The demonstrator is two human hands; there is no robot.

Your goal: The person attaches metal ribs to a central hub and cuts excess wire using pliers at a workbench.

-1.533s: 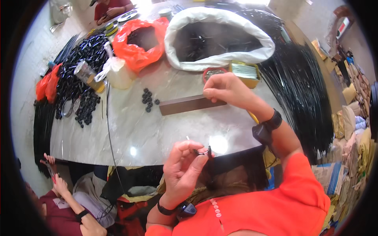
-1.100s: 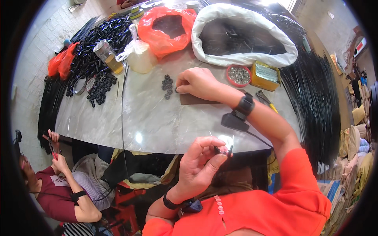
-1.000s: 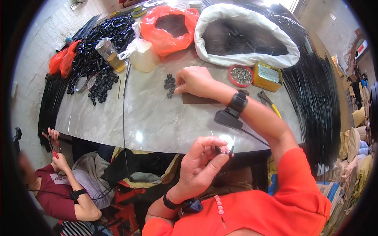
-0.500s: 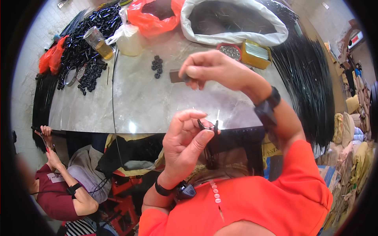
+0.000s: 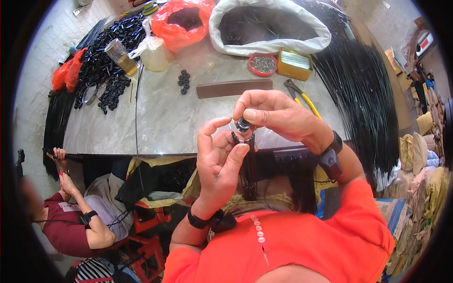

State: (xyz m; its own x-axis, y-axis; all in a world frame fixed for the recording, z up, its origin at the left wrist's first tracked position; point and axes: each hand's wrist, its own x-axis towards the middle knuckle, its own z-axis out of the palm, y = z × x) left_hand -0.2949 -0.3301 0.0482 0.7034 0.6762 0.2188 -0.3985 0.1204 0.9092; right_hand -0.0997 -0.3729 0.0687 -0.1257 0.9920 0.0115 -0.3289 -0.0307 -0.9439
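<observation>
My left hand [image 5: 217, 165] pinches the top of a bundle of thin black rods that look like umbrella ribs [image 5: 249, 179]. Their upper ends fan into a small ring with a pale wire across it, and their lower ends hang below the table edge. Just above that ring, my right hand [image 5: 288, 118] grips a small round black plastic hub [image 5: 242, 124] between thumb and fingers. The hub is close over the rib ends; whether they touch I cannot tell. A brown bar [image 5: 212, 90] lies on the table behind my hands, and yellow-handled pliers [image 5: 310, 104] lie beside my right wrist.
Toward the back stand a red dish [image 5: 251, 70], a yellow box [image 5: 284, 70], a white sack [image 5: 214, 28] and a red bag [image 5: 177, 43]. Long black rods [image 5: 363, 94] pile up at right. Small black hubs [image 5: 183, 82] lie mid-table. Another person [image 5: 71, 226] works at left.
My right hand has come down and nearer with the black hub, over the ribs in my left hand. The brown bar, red dish and pliers now show more fully.
</observation>
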